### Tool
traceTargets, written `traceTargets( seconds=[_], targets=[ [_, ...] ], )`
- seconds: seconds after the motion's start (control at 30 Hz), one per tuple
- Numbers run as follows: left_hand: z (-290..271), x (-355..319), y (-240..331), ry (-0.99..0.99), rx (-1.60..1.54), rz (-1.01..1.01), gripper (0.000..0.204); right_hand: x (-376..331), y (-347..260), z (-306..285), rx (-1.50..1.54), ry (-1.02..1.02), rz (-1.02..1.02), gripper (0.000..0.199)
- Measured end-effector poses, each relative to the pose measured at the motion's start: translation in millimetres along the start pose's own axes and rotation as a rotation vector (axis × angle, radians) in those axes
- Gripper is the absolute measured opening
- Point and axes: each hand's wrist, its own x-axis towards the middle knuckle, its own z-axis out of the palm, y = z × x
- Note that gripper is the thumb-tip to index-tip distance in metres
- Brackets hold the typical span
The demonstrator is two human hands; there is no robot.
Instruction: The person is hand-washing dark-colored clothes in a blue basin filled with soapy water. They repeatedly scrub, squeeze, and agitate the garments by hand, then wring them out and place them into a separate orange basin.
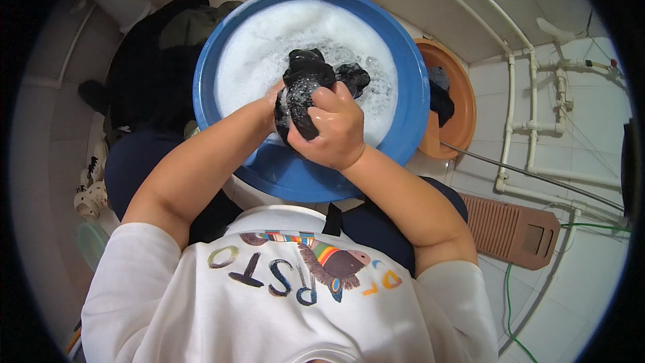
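Over the blue basin [403, 60], mid-scrub on a dark wet garment [306, 91].
Both grips closed tight on the bunched black cloth, right hand [336, 128] on top, left hand [272, 104] mostly hidden behind it, held just above thick white suds [269, 47]. Well soaped already, by the look of it; not yet rinsed or wrung. More dark clothes waiting in the orange basin [463, 107] alongside and piled behind on the left [154, 60].

- A black, wet-glossy garment [304, 91] is seen.
- The basin [410, 94] is coloured bright blue; white foam [269, 47] is spread inside it.
- A second basin [457, 104] is coloured orange.
- The washboard [510, 228] is coloured reddish brown, with ribbed lines.
- A white shirt [269, 309] is marked with multicoloured lettering and a striped figure.
- The tiles [591, 134] and pipes [534, 121] are shown white.
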Motion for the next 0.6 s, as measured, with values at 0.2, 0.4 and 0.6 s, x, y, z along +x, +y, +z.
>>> traceTargets(
  seconds=[0.2, 0.4, 0.6],
  targets=[
    [13, 8, 0, 0.236, 0.206, 0.153, 0.04, -6, 11, -3, -0.043, -0.013, 0.165, 0.021],
    [81, -16, 6, 0.449, 0.227, 0.092, 0.07, 2, 39, -38, 0.023, -0.368, 0.638, 0.094],
    [111, -21, 11, 0.398, 0.328, 0.282, 0.089, -14, 92, -69, 1.165, 0.201, 1.41, 0.045]
  ],
)
